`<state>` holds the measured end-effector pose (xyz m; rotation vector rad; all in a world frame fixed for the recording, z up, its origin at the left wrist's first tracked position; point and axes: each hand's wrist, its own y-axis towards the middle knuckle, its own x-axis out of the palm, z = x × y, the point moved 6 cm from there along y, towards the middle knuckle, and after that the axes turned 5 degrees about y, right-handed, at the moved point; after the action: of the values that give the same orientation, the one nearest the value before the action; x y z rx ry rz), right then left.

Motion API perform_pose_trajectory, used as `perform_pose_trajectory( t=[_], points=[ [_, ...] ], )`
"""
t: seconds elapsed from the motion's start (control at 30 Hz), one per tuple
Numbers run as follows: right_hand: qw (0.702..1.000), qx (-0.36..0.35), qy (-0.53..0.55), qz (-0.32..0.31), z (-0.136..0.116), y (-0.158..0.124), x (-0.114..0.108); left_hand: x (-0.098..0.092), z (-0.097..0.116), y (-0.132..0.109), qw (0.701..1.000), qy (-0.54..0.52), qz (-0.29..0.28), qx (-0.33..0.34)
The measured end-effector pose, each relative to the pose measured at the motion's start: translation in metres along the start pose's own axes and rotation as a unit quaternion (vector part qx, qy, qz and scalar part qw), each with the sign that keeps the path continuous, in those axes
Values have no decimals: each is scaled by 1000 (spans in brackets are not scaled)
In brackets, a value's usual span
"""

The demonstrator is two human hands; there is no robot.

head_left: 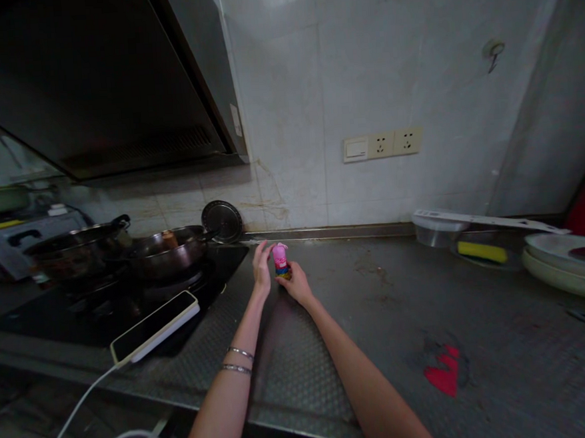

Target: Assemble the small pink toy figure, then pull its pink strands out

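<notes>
Pink-topped container [280, 256], small, w/ multicolored lower part, stands upright on the metal countertop [390, 319], near its rear edge, approx. mid-length. Right hand [297, 282]: curled onto the container's lower R side, thumb across front of base; grip closed to container width. Left hand [261, 266]: loosely open, fingers extended up along L side, tips by the top; cannot tell whether they press on it. Two bracelets [237, 369] on L forearm.

L of hands: black hob [44, 320]. Phone [154, 327] lies tilted across hob's front R portion; white cable [76, 421] runs from it past countertop front edge. At hob rear: pan [168, 262] w/ brown item inside, pot [75, 257] farther L. Round dark lid [222, 221] leans on wall nr. rear R corner. Range hood [112, 78] overhead.

R of hands: red patch [446, 372] toward countertop front edge. Nr. rear R corner: clear tub [434, 233], white strip [497, 219] across it, yellow sponge [482, 252], stacked dishes [557, 274]. Switch/socket panel [381, 145] on wall above rear edge.
</notes>
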<state>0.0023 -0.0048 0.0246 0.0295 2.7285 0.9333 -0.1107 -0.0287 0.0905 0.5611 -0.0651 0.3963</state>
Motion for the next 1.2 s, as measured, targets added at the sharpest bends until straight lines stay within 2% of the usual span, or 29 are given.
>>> perform_pose_trajectory(
  t=[0.13,0.3,0.5,0.8,1.03,1.2],
  points=[
    [1000,2,4,2,-1,0,0,-3,-4,0,1000,2,26,-11],
    [1000,14,5,3,-2,-1,-1,-13,3,-1,997,28,69,6],
    [1000,9,9,-6,1,0,1,-1,-2,0,1000,-15,5,-2],
    [1000,17,1,0,-1,0,0,-11,-5,1,999,9,49,-11],
    [1000,7,9,-6,0,0,0,3,-13,1,994,-92,-9,-52],
    [1000,14,11,-4,1,-1,1,-7,-10,1,997,-50,33,-46]
  ],
)
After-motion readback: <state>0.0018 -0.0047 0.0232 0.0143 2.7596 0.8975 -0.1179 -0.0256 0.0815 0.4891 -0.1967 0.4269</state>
